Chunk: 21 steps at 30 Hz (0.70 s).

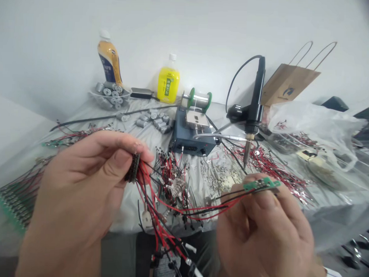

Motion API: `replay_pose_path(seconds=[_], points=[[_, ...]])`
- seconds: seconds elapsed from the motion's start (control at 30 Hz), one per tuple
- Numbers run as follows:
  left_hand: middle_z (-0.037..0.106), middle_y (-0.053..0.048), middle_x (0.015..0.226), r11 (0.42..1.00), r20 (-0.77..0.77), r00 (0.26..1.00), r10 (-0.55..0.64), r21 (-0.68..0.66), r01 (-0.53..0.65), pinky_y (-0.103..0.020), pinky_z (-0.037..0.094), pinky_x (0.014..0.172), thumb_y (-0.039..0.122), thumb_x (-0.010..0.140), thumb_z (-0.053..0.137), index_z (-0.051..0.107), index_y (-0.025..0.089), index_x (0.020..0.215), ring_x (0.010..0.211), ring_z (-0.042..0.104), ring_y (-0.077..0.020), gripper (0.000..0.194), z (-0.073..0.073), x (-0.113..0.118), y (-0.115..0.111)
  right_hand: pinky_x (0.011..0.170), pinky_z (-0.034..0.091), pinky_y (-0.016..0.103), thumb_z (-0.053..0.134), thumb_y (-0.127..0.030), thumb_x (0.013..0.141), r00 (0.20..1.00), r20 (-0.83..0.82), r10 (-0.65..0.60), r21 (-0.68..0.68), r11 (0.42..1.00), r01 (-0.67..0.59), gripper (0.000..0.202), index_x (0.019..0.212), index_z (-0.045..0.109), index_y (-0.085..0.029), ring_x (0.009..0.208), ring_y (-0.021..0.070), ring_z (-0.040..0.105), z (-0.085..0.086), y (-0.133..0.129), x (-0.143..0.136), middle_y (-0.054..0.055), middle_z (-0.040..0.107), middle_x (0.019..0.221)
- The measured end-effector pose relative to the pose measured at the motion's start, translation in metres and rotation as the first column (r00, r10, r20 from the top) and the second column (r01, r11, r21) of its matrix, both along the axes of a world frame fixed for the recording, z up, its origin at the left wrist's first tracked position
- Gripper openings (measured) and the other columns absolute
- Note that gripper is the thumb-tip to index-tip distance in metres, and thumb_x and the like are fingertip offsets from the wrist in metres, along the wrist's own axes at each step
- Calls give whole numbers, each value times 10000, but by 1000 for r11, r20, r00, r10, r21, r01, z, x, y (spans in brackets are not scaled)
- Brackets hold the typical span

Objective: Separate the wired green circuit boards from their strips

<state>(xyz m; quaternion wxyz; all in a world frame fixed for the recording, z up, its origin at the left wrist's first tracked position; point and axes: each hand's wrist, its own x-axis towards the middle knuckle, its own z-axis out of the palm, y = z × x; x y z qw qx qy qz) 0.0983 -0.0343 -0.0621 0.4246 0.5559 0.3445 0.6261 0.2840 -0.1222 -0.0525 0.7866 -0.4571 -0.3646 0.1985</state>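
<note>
My left hand [92, 175] pinches a stack of small dark circuit boards [133, 168] between thumb and fingers. Red and black wires [157, 218] hang from that stack down past the table's front edge. My right hand [266, 222] holds a small green circuit board [261, 184], level, with red and black wires running leftward from it toward the bundle. Just above the green board, a soldering iron [247, 151] points tip down in its stand, apart from the board as far as the view shows.
Behind the hands stand a blue soldering station [192, 134], a solder spool [200, 99], a yellow bottle [168, 83] and a bowl of silver cylinders [110, 99]. Wired parts [173, 182] cover the middle. Green boards [14, 205] lie left; a paper bag [287, 85] and plastic bags stand right.
</note>
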Motion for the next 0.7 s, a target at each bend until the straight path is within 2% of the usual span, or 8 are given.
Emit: replay_pose_path(seconds=[0.1, 0.27, 0.4, 0.57, 0.7], points=[[788, -60, 888, 1000, 27, 1000, -4, 3, 4, -352, 630, 506, 388, 921, 836, 843, 389, 909, 748, 730, -260, 14, 1, 2, -1, 349, 251, 169, 889, -230, 845, 992, -121, 40, 52, 998, -33, 213, 711, 727, -200, 434, 59, 311, -1, 6, -6, -77, 427, 570], [784, -50, 898, 1000, 57, 998, 26, -12, -25, -357, 619, 487, 352, 938, 828, 836, 396, 917, 742, 730, -257, 49, 5, 9, -4, 404, 319, 145, 849, -317, 945, 987, -38, 153, -54, 986, -155, 62, 952, 845, -255, 475, 61, 339, -16, 6, -10, -77, 426, 592], [762, -43, 882, 999, 127, 991, 41, -24, -38, -327, 649, 560, 348, 930, 830, 831, 386, 892, 783, 727, -239, 54, 9, 9, -6, 428, 325, 137, 821, -338, 984, 970, 14, 242, -67, 968, -241, 69, 1013, 850, -282, 493, 59, 355, -20, 3, -10, -68, 462, 598], [714, -19, 928, 994, 195, 981, 19, -111, 3, -286, 655, 663, 319, 967, 783, 810, 379, 887, 852, 674, -201, 104, 15, 7, -8, 436, 328, 146, 864, -362, 952, 982, -12, 189, -52, 981, -189, 107, 990, 853, -262, 496, 54, 338, -17, 4, -4, -76, 448, 598], [700, -15, 924, 991, 202, 979, -37, -119, 62, -268, 619, 610, 300, 962, 787, 810, 374, 900, 795, 640, -184, 99, 16, 2, -7, 435, 313, 155, 889, -362, 924, 990, -22, 136, -60, 989, -137, 129, 966, 854, -246, 504, 51, 339, -15, 4, 1, -68, 463, 624]])
